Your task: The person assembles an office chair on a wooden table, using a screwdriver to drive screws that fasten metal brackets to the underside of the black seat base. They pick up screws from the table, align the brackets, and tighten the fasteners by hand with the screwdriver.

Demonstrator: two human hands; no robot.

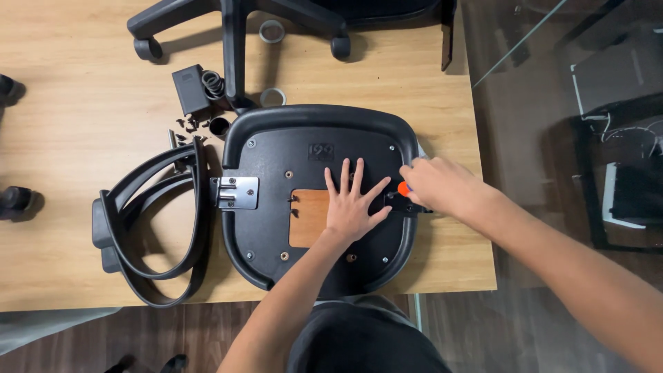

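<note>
Head view looks down on an upturned black chair seat (276, 179) lying on a wooden table (83, 117). Left hand (352, 204) lies flat on the seat's underside with fingers spread, holding nothing, only pressing the seat still beside the bare wood patch (307, 217). Right hand (442, 185) is closed around an orange-handled tool (403, 188), likely a screwdriver, at the seat's right edge over a small black bracket (399, 202); the tip is hidden. The step looks like working a screw at that bracket. Any next move calls for keeping the tool square on the screw and the seat pinned. Two armrests (148, 228) lie to the left, loose screws (188, 128) and the chair base (235, 27) beyond
</note>
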